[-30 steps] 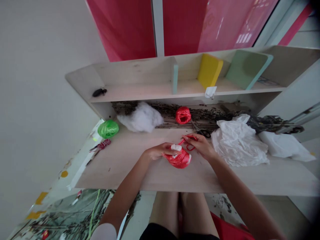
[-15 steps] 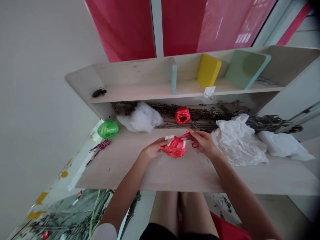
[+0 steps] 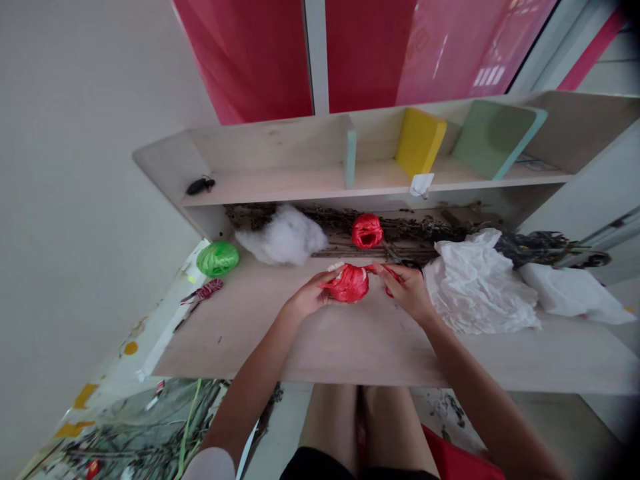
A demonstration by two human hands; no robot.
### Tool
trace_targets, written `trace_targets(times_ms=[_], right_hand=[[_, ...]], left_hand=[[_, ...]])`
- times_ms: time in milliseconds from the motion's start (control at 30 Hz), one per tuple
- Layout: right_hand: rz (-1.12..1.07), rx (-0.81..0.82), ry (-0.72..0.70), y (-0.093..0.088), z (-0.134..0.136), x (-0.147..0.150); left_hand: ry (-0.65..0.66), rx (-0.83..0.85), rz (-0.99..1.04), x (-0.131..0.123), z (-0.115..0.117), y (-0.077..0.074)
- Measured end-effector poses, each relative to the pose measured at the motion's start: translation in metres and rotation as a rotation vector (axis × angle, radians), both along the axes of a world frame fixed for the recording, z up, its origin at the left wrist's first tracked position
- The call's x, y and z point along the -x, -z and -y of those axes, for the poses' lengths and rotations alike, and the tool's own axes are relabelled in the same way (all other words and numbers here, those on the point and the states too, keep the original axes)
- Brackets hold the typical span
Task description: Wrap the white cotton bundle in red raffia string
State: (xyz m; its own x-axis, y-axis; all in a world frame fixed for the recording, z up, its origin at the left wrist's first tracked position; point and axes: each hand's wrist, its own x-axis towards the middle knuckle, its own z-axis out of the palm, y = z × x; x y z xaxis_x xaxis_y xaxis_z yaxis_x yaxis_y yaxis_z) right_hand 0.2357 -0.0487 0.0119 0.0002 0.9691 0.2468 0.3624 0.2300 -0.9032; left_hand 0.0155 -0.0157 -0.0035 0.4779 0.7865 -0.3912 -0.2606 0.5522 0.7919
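Note:
My left hand [image 3: 313,293] is closed on a white ball wrapped in red plastic ribbon [image 3: 350,284], held above the desk. A little white shows at its upper edge. On its right side my right hand [image 3: 406,288] pinches the red ribbon [image 3: 371,268], which runs from the ball to my fingers, with a loop hanging below them. Behind the ball sits a red ribbon roll [image 3: 367,231] with a dark hole in its middle. Scissors [image 3: 407,262] lie just beyond my right hand, partly hidden.
White stuffing [image 3: 287,237] and a green ribbon roll [image 3: 217,259] lie on the left of the desk [image 3: 325,353]. Crumpled white plastic [image 3: 483,283] is at the right. Dried stems [image 3: 425,230] line the back beneath the shelf [image 3: 280,181]. A red-and-white yarn bundle [image 3: 209,289] rests near the left edge.
My right hand has moved closer to the ball, leaving a shorter stretch of ribbon between them. The ball has turned and shows less white. More of the scissors is visible.

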Motion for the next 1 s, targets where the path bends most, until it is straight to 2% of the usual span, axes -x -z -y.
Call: trace_targets(times_ms=[267,400,533,667,800,867,1000], right_hand=[[0.258,-0.205,-0.099,0.007,0.003,0.008],[0.386,-0.325,-0.140,0.010,0.004,0.013],[0.518,-0.404,-0.111,0.015,0.004,0.019],[0.690,-0.432,-0.066,0.024,0.004,0.028],[0.767,-0.444,-0.064,0.035,0.005,0.036],[0.768,-0.431,-0.066,0.038,0.004,0.036],[0.689,-0.337,-0.035,0.035,0.002,0.032]], left_hand=[[-0.103,-0.040,-0.067,-0.008,0.004,-0.010],[-0.153,-0.094,-0.100,-0.012,0.004,-0.008],[-0.203,-0.090,-0.084,-0.015,0.004,-0.004],[-0.283,-0.074,-0.056,-0.020,0.004,-0.006],[-0.369,-0.114,-0.044,-0.026,0.007,-0.004],[-0.328,-0.120,-0.019,-0.029,0.010,-0.002],[-0.005,-0.057,0.111,-0.030,0.015,-0.004]])
